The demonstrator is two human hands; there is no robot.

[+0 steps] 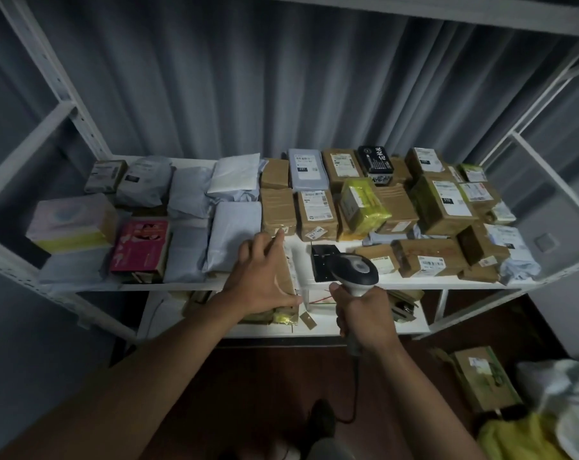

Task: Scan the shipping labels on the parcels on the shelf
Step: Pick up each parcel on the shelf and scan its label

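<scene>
While the left hand (264, 277) is gripping a brown cardboard parcel (286, 277) at the front edge of the shelf (414, 281), tipping it up on its side with fingers curled over the top, the right hand (364, 313) is closing around the handle of a grey-and-white barcode scanner (356, 270), whose head is pointing toward the bare white strip of shelf near the front edge. Red streaks of light are showing just below the front edge, beside the tilted parcel, so the beam is probably missing its label. A black flat item (324, 263) is lying just beyond the scanner head.

Other parcels are filling the shelf: brown boxes with white shipping labels (316, 204) in the middle and toward the right edge, grey poly mailers (235, 237) left of centre, and a pink box (138, 245) near the left front corner.

To do this step well, the left hand should be turning the held parcel until its label is facing the scanner squarely, holding it steady with fingers kept off the barcode. The right hand should be aiming the beam across the whole code, not along the edge. Glossy tape may be throwing glare, so a slight tilt could help.
</scene>
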